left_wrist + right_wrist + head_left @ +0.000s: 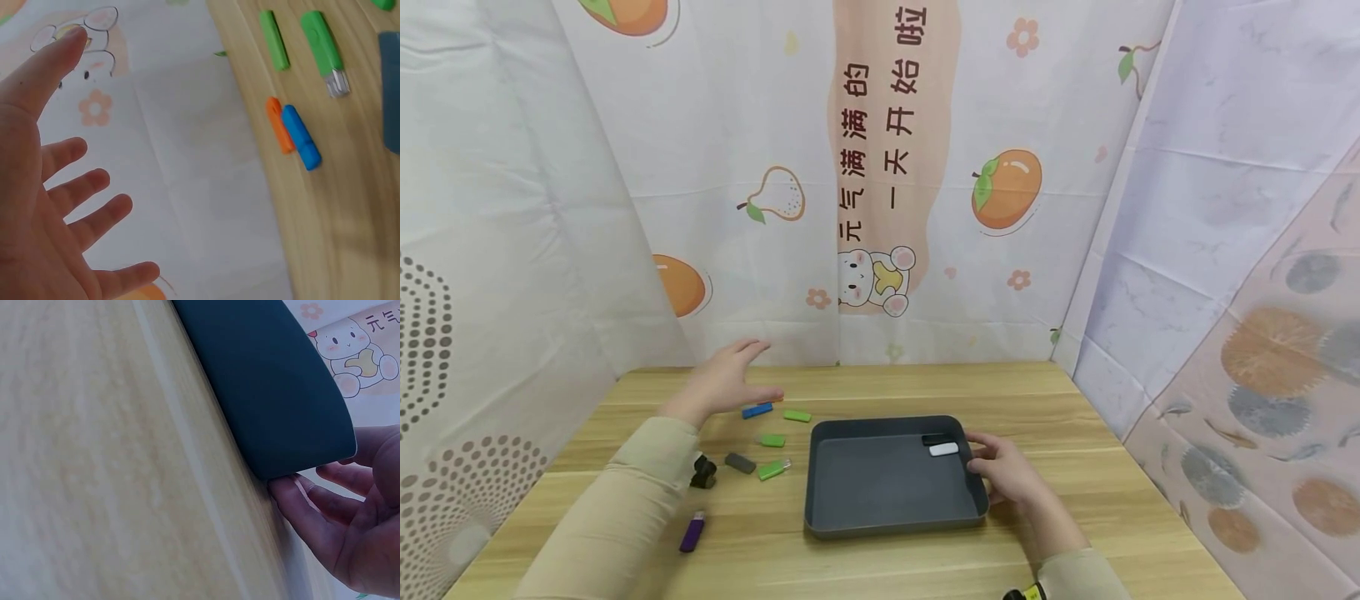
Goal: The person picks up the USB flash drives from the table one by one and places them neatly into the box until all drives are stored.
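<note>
My left hand (722, 385) hovers over the far left of the table, fingers spread, holding nothing. Close under it lie a blue USB flash drive (301, 137) and an orange one (279, 125), side by side. Green flash drives (797, 416) are scattered nearby, one (323, 47) with its metal plug showing. At the right wall of the dark grey tray (887, 528), my right hand (1009, 471) grips the rim, thumb over the edge and fingers outside. A white flash drive (943, 449) and a black one (936, 439) lie in the tray's far right corner.
A grey flash drive (741, 463) and a purple one (692, 532) lie left of the tray. Beside my left sleeve is a small black object (703, 472), partly hidden. Printed cloth (760, 275) hangs behind the wooden table (1045, 400).
</note>
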`<state>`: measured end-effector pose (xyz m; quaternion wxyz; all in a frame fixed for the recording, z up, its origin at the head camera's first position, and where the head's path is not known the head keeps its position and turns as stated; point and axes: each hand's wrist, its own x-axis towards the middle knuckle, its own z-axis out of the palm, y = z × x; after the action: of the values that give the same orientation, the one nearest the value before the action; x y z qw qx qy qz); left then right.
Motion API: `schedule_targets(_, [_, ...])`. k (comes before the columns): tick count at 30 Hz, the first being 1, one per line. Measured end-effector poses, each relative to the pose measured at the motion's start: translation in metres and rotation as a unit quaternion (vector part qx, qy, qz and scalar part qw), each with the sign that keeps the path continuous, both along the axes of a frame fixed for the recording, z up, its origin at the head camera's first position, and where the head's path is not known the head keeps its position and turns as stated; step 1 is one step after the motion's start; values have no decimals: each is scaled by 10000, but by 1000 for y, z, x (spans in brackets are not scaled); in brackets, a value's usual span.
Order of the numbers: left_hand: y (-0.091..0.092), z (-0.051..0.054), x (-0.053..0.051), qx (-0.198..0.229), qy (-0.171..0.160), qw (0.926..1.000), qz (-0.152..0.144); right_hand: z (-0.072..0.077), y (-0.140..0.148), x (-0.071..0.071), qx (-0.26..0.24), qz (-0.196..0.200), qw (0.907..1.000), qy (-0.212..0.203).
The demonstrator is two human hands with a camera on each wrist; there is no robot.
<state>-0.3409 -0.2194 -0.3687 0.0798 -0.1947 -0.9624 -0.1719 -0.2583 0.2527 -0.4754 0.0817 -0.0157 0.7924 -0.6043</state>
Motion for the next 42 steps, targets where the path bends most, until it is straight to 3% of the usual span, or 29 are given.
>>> schedule_targets(9, [-17,-11,-5,228,-191,9993,223,0,-1,0,7,-58,10000,-24])
schedule_targets(20, [-25,-25,-12,401,-443,9972,458,-1,-1,-1,46,-156,9998,-78])
schedule_targets(42, [-8,-42,-19,769,-932,9864,1118,-2,0,-2,44,-120,9999,-51])
